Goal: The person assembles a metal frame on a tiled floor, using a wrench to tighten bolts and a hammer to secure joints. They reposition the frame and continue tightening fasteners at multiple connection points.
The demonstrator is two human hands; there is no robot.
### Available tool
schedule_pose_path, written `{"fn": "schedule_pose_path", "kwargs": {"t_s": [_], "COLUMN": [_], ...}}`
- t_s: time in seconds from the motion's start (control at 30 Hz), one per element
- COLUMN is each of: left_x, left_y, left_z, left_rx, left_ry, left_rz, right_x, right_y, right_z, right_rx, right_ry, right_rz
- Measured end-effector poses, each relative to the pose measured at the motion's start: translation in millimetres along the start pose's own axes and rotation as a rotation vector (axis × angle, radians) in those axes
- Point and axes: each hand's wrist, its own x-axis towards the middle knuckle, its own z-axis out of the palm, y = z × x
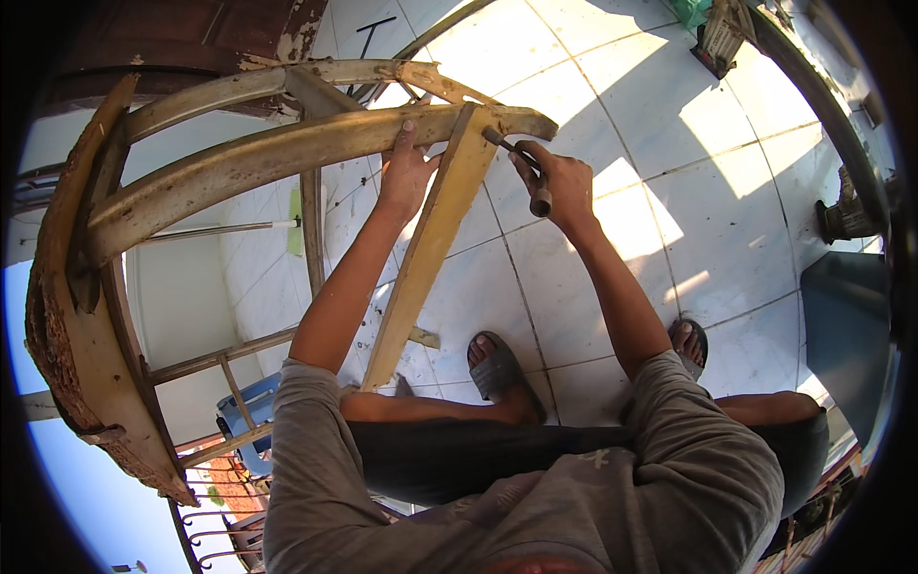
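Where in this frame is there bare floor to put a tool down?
The sunlit white tiled floor right of the right hand is bare. It is crowded beneath the weathered wooden frame, around the pale slanted plank, left hand and sandalled feet.

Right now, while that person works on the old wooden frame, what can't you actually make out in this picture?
Head view only:
- Tool in the right hand: its tip is hidden where it meets the slanted plank, so its kind is unclear.
- Left hand: palm hidden against the curved beam.
- Right foot: mostly hidden behind the forearm.
- Objects at the upper right rim: too small and warped.
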Motion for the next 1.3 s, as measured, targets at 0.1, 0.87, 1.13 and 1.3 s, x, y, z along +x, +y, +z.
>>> {"fn": "schedule_pose_path", "kwargs": {"t_s": [0.1, 0.87, 1.13, 1.3], "left_x": [-2, 4, -33, -114], "left_y": [-7, -31, -24, -52], "left_z": [-5, -20, -3, 24], "left_rx": [-0.032, 0.383, 0.619, 1.296], "left_ry": [0.055, -0.02, 0.051, -0.414], "left_rz": [-0.003, -0.217, 0.069, 1.146], "right_x": [-6, 12, 11, 25], "right_y": [-4, 8, -1, 6], "right_z": [5, 6, 1, -13], "right_rx": [-0.062, -0.238, -0.196, -0.22], "right_ry": [0.016, -0.084, -0.167, -0.409], "right_rz": [0.02, -0.163, -0.13, -0.137]}}
